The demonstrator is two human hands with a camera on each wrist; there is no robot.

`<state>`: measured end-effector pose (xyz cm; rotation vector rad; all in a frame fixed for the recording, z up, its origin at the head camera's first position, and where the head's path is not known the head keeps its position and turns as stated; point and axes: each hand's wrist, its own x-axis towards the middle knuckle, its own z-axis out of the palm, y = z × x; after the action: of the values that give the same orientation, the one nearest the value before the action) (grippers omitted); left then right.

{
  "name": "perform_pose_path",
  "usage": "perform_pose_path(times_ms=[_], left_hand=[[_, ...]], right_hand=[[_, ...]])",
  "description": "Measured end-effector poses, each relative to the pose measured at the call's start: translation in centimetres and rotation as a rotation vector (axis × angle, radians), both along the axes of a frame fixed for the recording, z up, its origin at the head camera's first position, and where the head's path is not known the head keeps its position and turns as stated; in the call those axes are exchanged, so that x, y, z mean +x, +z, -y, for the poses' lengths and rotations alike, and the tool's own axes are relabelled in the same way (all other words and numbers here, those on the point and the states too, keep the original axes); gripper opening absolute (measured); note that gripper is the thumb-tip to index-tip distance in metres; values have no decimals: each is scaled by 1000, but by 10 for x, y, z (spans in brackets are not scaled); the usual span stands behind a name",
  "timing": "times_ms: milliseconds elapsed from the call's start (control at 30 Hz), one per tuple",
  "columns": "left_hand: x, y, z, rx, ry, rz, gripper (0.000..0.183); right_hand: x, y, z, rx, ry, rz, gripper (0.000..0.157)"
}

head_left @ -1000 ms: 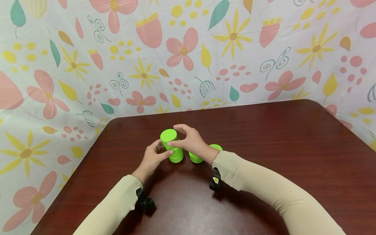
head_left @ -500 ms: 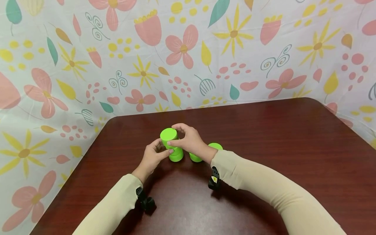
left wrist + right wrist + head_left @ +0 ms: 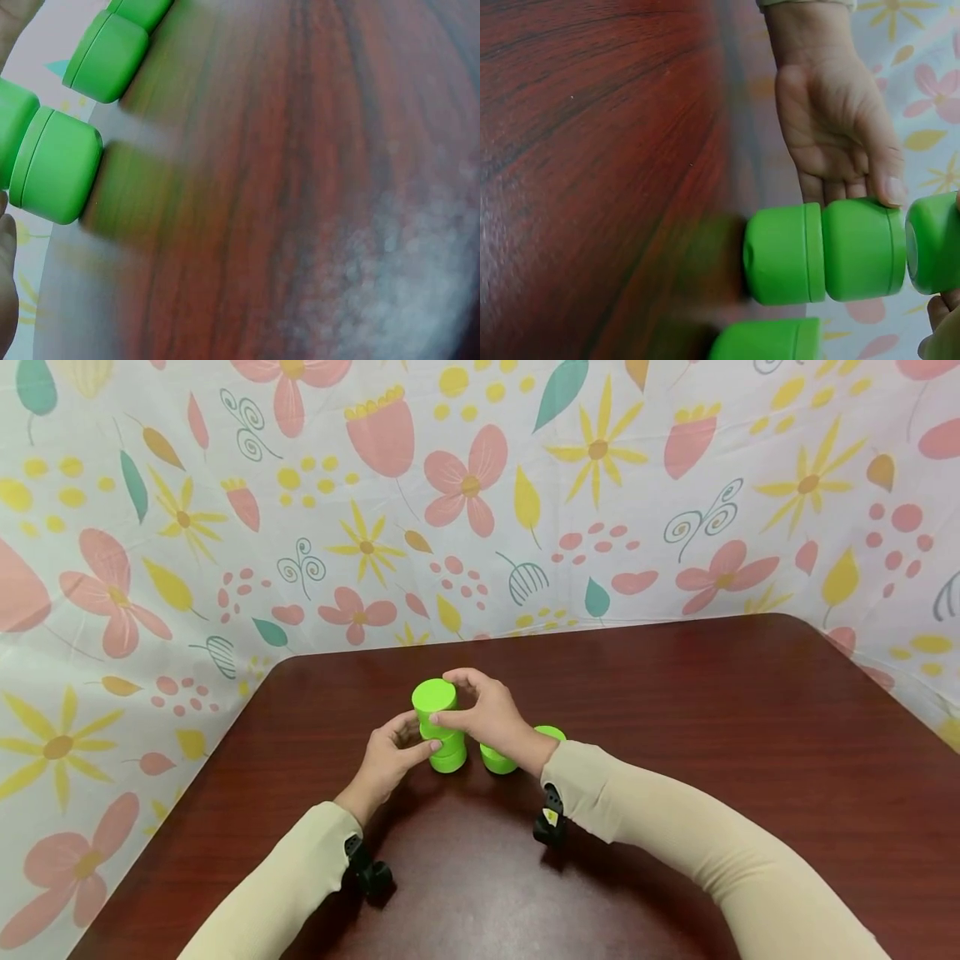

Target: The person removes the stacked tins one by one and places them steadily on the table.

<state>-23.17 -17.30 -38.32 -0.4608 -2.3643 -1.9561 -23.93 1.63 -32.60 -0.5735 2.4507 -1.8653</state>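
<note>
Two small round green lidded jars stand stacked, the lower jar (image 3: 780,255) on the table and a middle jar (image 3: 861,251) on top of it. My left hand (image 3: 384,762) holds the middle jar from the left, thumb (image 3: 891,184) against its side near the lid. Above them, my right hand (image 3: 491,717) grips a third green jar (image 3: 434,697) between thumb and fingers. In the right wrist view a narrow gap separates this jar's base from the middle jar's lid. Only edges of the hands show in the left wrist view.
Just right of the stack stand more green jars, a nearer one (image 3: 498,761) and one farther right (image 3: 551,732), partly hidden by my right wrist. The dark wooden table (image 3: 675,710) ends at a flower-printed cloth (image 3: 480,568) behind.
The top jar, in my right hand, has risen slightly and shifted a little right, more squarely over the stack. My left hand has stayed nearly still around the middle jar.
</note>
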Motion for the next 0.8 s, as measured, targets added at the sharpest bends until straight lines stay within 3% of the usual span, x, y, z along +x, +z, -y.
perform_pose_path(times_ms=[267, 567, 800], left_hand=[[0, 2, 0, -13, -10, -8, 45], [0, 1, 4, -19, -13, -26, 46], [3, 7, 4, -59, -13, -13, 47]], right_hand=[[1, 4, -17, -11, -40, -10, 57], [3, -6, -38, -9, -85, 35, 58], [5, -10, -57, 15, -133, 52, 60]])
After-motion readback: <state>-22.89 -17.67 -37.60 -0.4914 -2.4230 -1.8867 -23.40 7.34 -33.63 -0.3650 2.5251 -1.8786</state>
